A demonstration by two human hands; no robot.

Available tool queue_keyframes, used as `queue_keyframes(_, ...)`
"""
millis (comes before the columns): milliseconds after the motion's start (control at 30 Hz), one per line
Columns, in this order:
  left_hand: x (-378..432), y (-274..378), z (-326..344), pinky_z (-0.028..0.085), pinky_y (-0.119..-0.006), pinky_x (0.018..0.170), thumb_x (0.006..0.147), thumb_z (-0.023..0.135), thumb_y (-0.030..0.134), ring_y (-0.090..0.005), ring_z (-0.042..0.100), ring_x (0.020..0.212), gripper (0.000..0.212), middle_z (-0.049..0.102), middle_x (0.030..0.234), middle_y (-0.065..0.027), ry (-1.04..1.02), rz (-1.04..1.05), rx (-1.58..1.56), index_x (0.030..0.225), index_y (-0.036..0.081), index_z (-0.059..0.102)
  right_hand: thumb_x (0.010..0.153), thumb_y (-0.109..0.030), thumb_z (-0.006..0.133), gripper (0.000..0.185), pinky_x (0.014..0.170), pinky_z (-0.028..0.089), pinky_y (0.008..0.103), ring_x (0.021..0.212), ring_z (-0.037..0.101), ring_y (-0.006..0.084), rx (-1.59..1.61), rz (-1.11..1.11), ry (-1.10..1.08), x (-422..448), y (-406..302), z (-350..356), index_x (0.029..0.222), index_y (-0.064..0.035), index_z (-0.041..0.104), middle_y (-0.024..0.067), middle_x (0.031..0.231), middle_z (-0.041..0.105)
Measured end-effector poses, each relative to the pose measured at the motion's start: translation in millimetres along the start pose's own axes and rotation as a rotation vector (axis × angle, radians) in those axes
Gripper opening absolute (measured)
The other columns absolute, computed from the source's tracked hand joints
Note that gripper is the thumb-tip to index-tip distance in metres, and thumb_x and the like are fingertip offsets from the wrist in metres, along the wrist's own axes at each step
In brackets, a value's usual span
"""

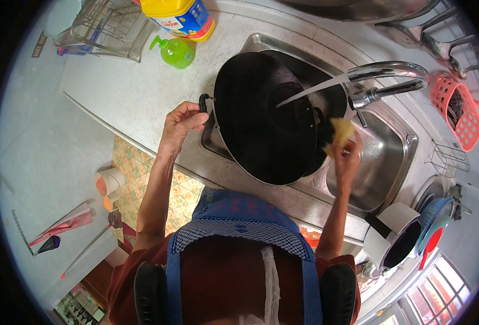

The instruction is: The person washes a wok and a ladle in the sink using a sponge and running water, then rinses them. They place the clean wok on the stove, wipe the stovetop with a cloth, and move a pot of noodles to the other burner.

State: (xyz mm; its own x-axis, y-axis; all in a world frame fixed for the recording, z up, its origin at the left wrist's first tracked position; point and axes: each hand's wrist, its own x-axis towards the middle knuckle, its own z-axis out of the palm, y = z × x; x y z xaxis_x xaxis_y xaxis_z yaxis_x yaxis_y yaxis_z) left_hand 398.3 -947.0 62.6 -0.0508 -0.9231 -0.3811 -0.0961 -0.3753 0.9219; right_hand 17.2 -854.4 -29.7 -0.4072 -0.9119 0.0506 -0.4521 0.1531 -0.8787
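Observation:
A black wok [255, 134] is tilted over the left basin of the sink. My left hand [178, 128] grips its small black side handle [202, 103]. Water [312, 88] runs from the chrome tap [390, 73] into the wok's inside. Behind and partly hidden by it is another dark, round pan-like piece [332, 91]. My right hand [347, 158] pinches a yellow scrubbing pad [342, 132] just right of the wok's rim, above the divide between the basins. Whether the pad touches the metal cannot be made out.
The right basin [381, 162] lies beyond my right hand. A green pump bottle [177, 53] and yellow detergent jug [182, 20] stand near a wire rack [109, 28]. A pink basket [457, 109] hangs at the right, above a white pot [394, 235] and colanders [434, 219].

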Motion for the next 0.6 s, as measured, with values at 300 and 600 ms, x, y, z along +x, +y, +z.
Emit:
queue_keyframes(300,4,9,2,0.041,-0.022,0.058,0.073,0.066,0.007,-0.008,0.051,0.06,0.014,0.057,0.069,-0.0014,-0.023,0.01,-0.015,0.084,0.005,0.057,0.078,-0.023,0.057,0.03,0.069,0.046,0.0391,0.08,0.057,0.032,-0.544,-0.287,-0.295,63,163,168,0.105,-0.0085,0.055,0.014,0.092,0.06)
queue_keyframes(600,-1,4,-1,0.04,-0.022,0.058,0.073,0.064,0.003,-0.0095,0.051,0.06,0.012,0.056,0.069,-0.003,0.03,-0.031,0.002,0.08,0.003,0.054,0.078,-0.011,0.057,0.03,0.072,0.048,0.0305,0.081,0.06,0.0256,0.456,-0.051,-1.008,-7,-47,204,0.106,-0.0056,0.049,0.0133,0.089,0.059)
